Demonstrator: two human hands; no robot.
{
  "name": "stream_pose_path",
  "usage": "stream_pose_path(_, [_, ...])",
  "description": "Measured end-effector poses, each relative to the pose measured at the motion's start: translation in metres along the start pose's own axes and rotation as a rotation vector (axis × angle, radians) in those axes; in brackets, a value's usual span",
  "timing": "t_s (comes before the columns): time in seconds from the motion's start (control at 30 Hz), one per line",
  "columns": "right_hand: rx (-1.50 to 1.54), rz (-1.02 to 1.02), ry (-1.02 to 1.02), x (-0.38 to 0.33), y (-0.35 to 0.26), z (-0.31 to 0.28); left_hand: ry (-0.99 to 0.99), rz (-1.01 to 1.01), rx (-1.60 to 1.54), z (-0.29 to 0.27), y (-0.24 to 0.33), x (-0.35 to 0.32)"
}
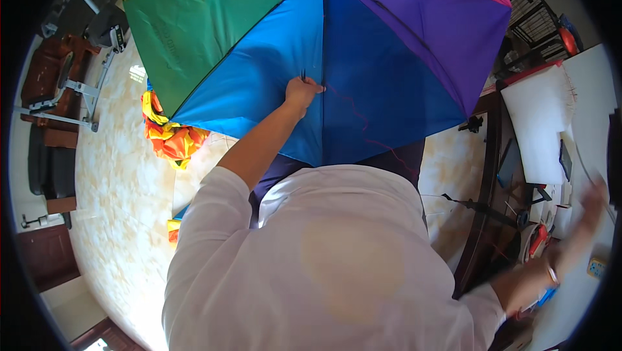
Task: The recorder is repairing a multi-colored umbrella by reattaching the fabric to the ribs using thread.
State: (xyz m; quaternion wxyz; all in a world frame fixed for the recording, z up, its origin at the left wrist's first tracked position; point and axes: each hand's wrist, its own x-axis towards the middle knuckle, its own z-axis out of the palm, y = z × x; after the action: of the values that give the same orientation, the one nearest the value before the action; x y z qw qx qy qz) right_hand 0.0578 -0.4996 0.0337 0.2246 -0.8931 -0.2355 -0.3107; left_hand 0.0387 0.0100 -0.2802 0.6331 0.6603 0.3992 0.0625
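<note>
1. The floor [110, 176], pale and mottled, spreads widest on the left, where an exercise machine [84, 92] stands near a brown chair [48, 79].
2. The umbrella [389, 85] lies open in front of the person, its lower edge over the lap. Its panels run yellow, green, light blue, dark blue, purple and pink, and the black ribs meet at the top.
3. The worktop [490, 157], dark brown, stands along the right side; a white sheet [534, 121] and small items lie on it.
4. A crumpled cloth [175, 140], orange and yellow, lies on the floor just beside the green panel's lower corner.
5. The right hand [588, 205] is raised far out to the right, well apart from the umbrella; motion blur hides whether its fingers are open or closed.
6. The left hand [303, 95] is over the light blue panel, its fingers closed around a dark pointed tool [303, 74] and their tips at the middle rib.
7. A red thread [363, 121] winds from near these fingertips across the dark blue panel toward the lap.
</note>
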Motion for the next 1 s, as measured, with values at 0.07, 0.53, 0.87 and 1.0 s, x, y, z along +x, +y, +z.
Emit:
stream_pose_path(0.07, [0.619,0.438,-0.675,0.022,-0.045,0.148,-0.021,-0.075,-0.091,-0.006,0.006,-0.006])
stream_pose_path(0.53, [0.469,0.07,-0.51,-0.058,-0.207,0.463,0.144,-0.031,-0.286,0.003,0.005,-0.021])
stream_pose_path(0.87, [0.469,-0.007,-0.615,-0.058,-0.203,0.456,0.103,-0.052,-0.277,0.004,0.008,-0.02])
stream_pose_path(1.0, [0.483,-0.001,-0.646,-0.057,-0.204,0.454,0.114,-0.059,-0.251,0.003,0.009,-0.021])
